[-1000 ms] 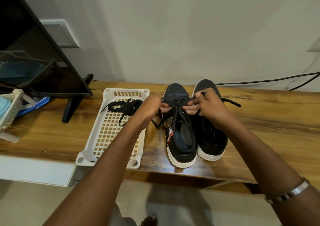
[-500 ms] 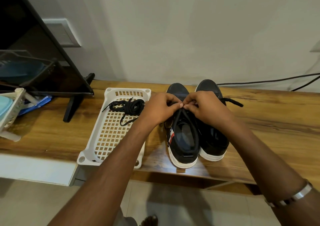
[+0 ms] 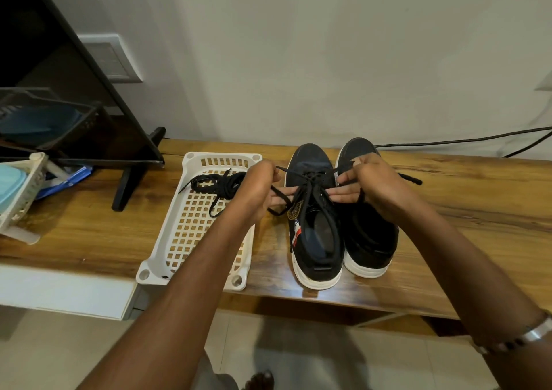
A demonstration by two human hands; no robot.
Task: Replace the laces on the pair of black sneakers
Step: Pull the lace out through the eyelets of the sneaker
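Note:
Two black sneakers with white soles stand side by side on the wooden bench, toes to the wall: the left sneaker [image 3: 316, 240] and the right sneaker [image 3: 370, 240]. My left hand [image 3: 257, 189] grips one end of the left sneaker's black lace [image 3: 310, 180], and my right hand [image 3: 373, 183] grips the other end. The lace is stretched sideways across the tongue. A loose bundle of black laces [image 3: 218, 183] lies in the white perforated tray [image 3: 185, 240] to the left of the shoes.
A black monitor stand foot [image 3: 134, 180] rests left of the tray. A white rack with blue items [image 3: 21, 198] sits at the far left. A black cable [image 3: 466, 140] runs along the wall at the back right. The bench edge [image 3: 388, 306] is near me.
My hands were pinched together over the left sneaker's tongue half a second ago. They have now pulled apart, drawing the lace ends out to each side.

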